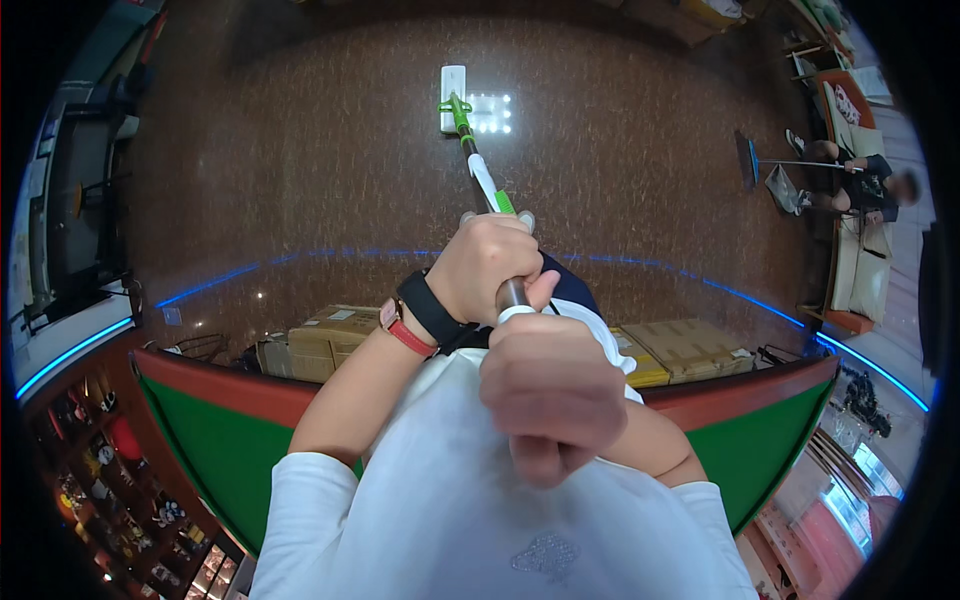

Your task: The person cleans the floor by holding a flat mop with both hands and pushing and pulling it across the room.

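Observation:
A flat spray mop with a white and green head (453, 79) stretches away from me, its head lying on the dark brown floor. Wrapped around the shaft (513, 294) is my left hand (489, 259), which has a black band and a red-strapped watch at the wrist. Closer to my chest, my right hand (553, 379) is closed over the upper end of the handle and looks slightly blurred. The green sprayer part (504, 201) on the pole shows just beyond my left hand. Part of the shaft is hidden behind my fingers.
Behind me stands a green-topped table (225, 442) with a reddish-brown rim, near cardboard boxes (686, 349). At the right a seated person (874, 184) holds a broom (752, 161) and a bag on a sofa (862, 281). Shelves with ornaments (112, 480) are at lower left.

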